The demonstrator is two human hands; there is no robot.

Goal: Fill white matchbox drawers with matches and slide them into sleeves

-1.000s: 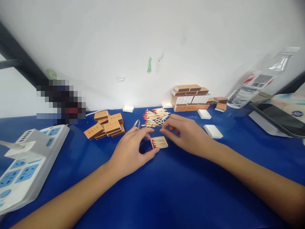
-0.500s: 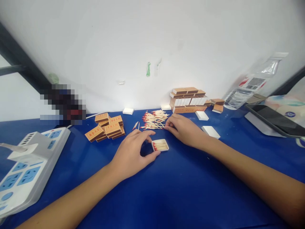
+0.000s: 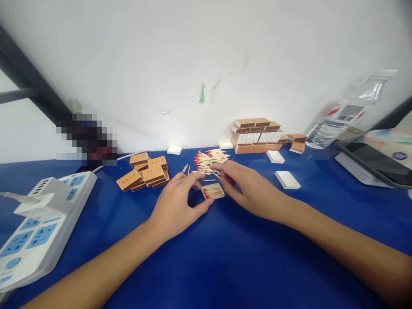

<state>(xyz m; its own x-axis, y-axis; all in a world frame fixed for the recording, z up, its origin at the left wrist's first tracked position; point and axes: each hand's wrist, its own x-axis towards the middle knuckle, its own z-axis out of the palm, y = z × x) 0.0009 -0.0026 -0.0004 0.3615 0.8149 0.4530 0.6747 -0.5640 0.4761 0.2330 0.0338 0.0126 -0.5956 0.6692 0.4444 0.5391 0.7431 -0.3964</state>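
Observation:
A small white matchbox tray (image 3: pixel 220 196) with several red-tipped matches lies on the blue table. My left hand (image 3: pixel 175 201) is closed around its left end, thumb at the near edge and fingers by the far corner. Just beyond the tray, a single match (image 3: pixel 210 180) points left from the fingertips of my right hand (image 3: pixel 247 186), which looks pinched on its plain end. The index finger of that hand reaches over the edge of a loose heap of matches (image 3: pixel 207 159). A few stray matches (image 3: pixel 185 168) lie left of the heap.
Closed matchboxes (image 3: pixel 153 174) are piled on the left, and more are stacked (image 3: pixel 257 136) against the wall. White trays (image 3: pixel 287 180) lie at the right. A power strip (image 3: pixel 69 214) stands at far left; a plastic bottle (image 3: pixel 341 116) and a phone (image 3: pixel 376 163) are at right.
My right hand has drawn back from the heap toward the tray, and a single match now shows at its fingertips. The left hand stays at the tray. The view has shifted slightly.

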